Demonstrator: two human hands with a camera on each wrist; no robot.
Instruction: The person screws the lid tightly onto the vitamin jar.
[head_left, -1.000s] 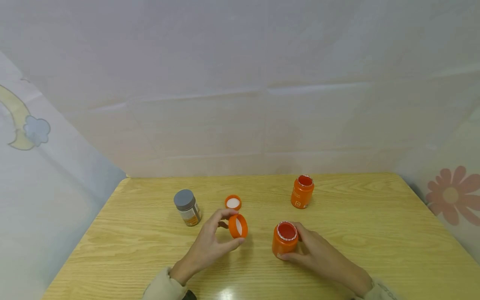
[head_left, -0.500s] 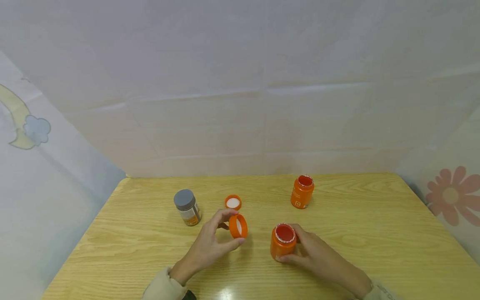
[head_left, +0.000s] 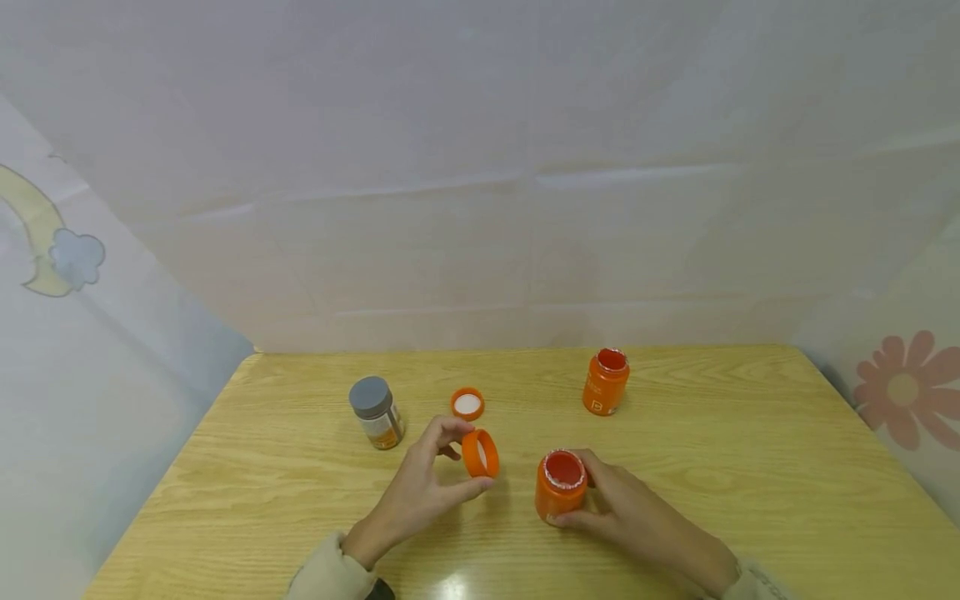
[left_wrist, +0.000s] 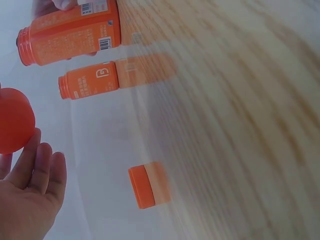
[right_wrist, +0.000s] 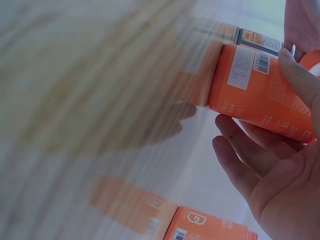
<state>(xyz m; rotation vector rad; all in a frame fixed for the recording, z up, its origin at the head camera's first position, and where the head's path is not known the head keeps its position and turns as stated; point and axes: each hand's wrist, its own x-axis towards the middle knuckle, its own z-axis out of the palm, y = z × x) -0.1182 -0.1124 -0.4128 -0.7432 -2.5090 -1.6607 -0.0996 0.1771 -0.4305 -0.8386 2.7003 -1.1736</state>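
Note:
My left hand (head_left: 416, 487) pinches an orange screw cap (head_left: 471, 455) between thumb and fingers. The cap is held on edge over the table, its white-lined inside turned toward the right. My right hand (head_left: 633, 507) grips an open orange plastic jar (head_left: 553, 502) round its side. That jar is upright, its base right at the tabletop, with ragged white foil scraps round the mouth. In the right wrist view a white label and barcode show on the jar (right_wrist: 265, 95). A short gap parts cap and jar. Beyond the left fingertips lies a second orange cap (head_left: 468, 404), white liner up.
Another open orange jar (head_left: 604, 383) stands at the back right. A jar with a grey lid (head_left: 377, 412) is on the left, beyond the left hand. The wooden table (head_left: 720, 417) meets a pale cloth backdrop (head_left: 525, 250) behind and at both sides.
My right hand has slid the orange jar a little to the left and toward me. The left hand keeps its pinch on the cap, almost still.

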